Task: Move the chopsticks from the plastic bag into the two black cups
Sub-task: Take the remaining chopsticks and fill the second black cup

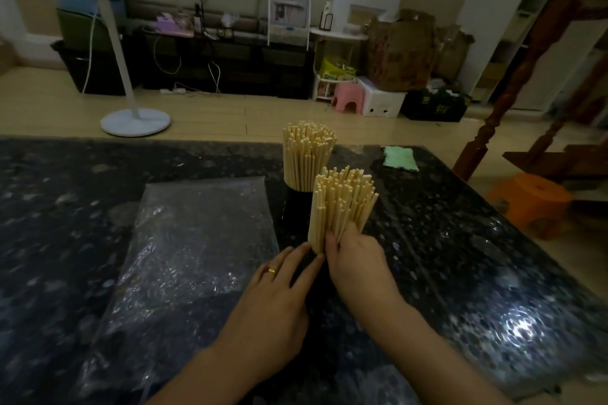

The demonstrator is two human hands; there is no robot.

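Head view: right hand (pixel 357 260) squeezes a bunch of thin pale wooden chopsticks (pixel 342 204) low down; left hand (pixel 283 286) lies flat beside. Light, stiff, slippery, so hold them tight near the bottom.

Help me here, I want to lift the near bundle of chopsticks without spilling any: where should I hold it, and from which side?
Grip the near bundle low, at its narrow base, where the right hand and left hand already meet it. The sticks fan out toward the top, so the bottom is tightest. Wrapping from both sides at once probably keeps them together.
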